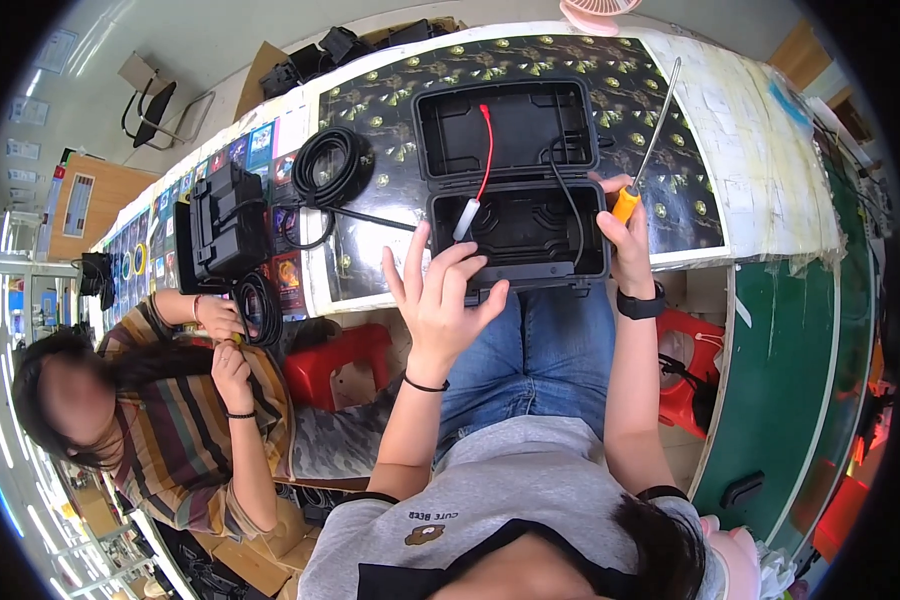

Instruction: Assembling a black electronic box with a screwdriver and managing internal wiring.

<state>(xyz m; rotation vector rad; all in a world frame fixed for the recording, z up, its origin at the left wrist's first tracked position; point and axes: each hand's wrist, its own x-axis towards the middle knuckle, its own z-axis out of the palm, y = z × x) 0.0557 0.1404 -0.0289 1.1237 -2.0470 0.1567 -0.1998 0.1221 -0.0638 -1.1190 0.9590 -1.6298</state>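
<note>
Beside the open black case (515,180), coiled black cable (332,165).

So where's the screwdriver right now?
In the head view, the screwdriver is in the right hand, at the right edge of the open black case, its shaft pointing up and away across the table.

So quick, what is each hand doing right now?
Left hand: open, fingers spread, holding nothing, above the black case.
Right hand: closed around the screwdriver by its orange handle.
</note>
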